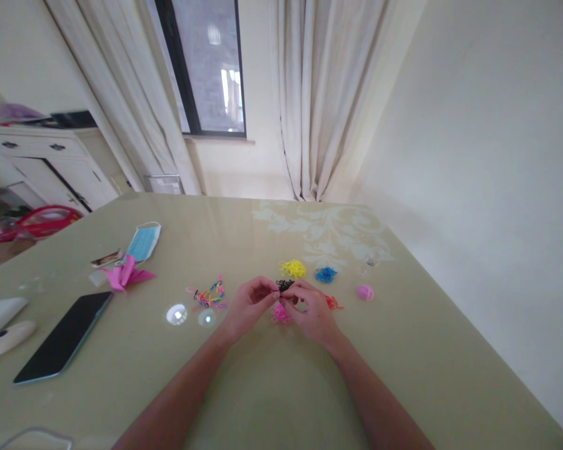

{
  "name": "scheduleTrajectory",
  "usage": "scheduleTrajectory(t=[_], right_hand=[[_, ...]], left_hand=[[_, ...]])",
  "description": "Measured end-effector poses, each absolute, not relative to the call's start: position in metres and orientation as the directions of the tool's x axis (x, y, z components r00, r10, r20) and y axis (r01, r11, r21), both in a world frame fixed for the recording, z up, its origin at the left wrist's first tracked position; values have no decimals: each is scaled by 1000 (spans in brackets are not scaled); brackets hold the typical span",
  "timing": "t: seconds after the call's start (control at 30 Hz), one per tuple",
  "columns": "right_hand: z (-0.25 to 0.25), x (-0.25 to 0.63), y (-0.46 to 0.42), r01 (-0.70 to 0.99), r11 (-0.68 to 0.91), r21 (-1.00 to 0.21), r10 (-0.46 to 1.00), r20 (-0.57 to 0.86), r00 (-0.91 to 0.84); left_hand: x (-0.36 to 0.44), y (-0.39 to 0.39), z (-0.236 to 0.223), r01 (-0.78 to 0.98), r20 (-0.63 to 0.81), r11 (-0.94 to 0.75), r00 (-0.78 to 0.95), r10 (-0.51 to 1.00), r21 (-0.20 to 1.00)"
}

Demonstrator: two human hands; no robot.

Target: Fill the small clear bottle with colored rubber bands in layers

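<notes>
My left hand (254, 305) and my right hand (309, 307) meet tip to tip above the middle of the table. Both are closed in a pinch, thumb against forefinger, on something tiny and dark that I cannot make out. Just behind the fingertips lies a small pile of black rubber bands (285, 284). A pink pile of bands (281, 314) shows beneath the hands, partly covered by them. Yellow bands (293, 269) and blue bands (326, 274) lie farther back. Orange-red bands (333, 302) peek out beside my right hand. Mixed coloured bands (209, 295) are left of my left hand.
Two small clear round pieces, a larger one (176, 314) and a smaller one (207, 318), lie at the left. Beyond them are a pink folded-paper figure (127, 274), a face mask (144, 242) and a dark phone (64, 337). A pink ball (365, 292) sits right.
</notes>
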State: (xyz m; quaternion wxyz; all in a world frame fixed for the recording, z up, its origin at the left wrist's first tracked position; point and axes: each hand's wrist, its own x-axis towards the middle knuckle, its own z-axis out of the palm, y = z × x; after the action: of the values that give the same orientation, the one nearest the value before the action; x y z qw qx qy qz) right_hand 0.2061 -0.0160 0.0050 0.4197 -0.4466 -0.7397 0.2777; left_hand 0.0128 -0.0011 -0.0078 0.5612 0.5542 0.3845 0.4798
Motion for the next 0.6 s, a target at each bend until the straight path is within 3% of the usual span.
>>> scheduleTrajectory(t=[0.6], right_hand=[[7, 207, -15, 385, 424, -820, 905, 367, -216]], left_hand=[[11, 1, -8, -117, 118, -94, 227, 967, 989]])
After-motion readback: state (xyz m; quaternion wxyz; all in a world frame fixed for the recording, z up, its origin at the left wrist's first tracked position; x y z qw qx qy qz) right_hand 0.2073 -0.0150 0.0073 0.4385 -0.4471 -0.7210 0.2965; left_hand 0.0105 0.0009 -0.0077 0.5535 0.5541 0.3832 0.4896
